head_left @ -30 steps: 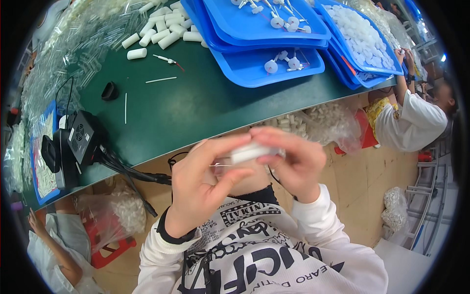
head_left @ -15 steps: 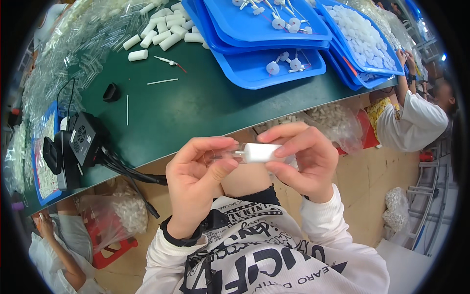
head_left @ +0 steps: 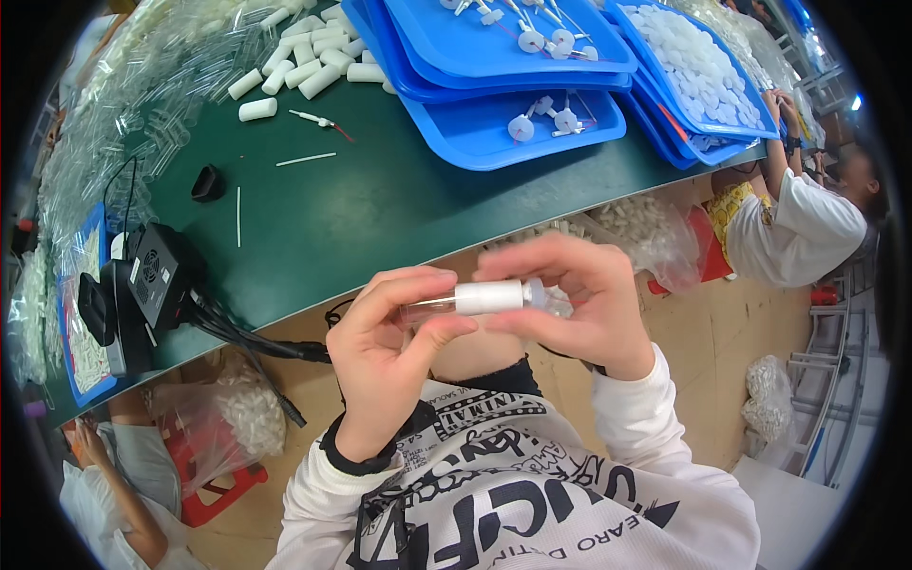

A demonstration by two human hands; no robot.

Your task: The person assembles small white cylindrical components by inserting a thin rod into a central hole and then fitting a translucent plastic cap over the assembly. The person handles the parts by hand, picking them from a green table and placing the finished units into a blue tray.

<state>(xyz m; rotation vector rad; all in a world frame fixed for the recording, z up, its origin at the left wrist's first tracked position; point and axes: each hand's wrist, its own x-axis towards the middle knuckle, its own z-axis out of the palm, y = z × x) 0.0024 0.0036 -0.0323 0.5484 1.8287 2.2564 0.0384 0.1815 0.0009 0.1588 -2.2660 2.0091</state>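
Observation:
A clear tube point(head_left: 427, 310) with a white cylinder point(head_left: 489, 297) at its right end lies level in front of my body. My left hand point(head_left: 385, 328) is closed on the tube, thumb below and fingers above. At the cylinder's right end sits a translucent round cap point(head_left: 535, 293) with a small clear part beside it. My right hand point(head_left: 598, 309) surrounds this end, thumb and fingers stretched out and apart, the index finger blurred. Whether its palm touches the cap is hidden.
On the green table point(head_left: 313, 209) are white cylinders point(head_left: 304, 71), clear tubes point(head_left: 152, 104), and a thin white stick point(head_left: 306, 159). Blue trays point(head_left: 494, 157) hold small white parts. A black device point(head_left: 161, 266) with cables stands left. Another person point(head_left: 807, 228) works at the right.
The white cylinder has shifted slightly left, toward my left hand, and the cap at its right end now shows. My right hand's fingers have come off the cylinder and spread.

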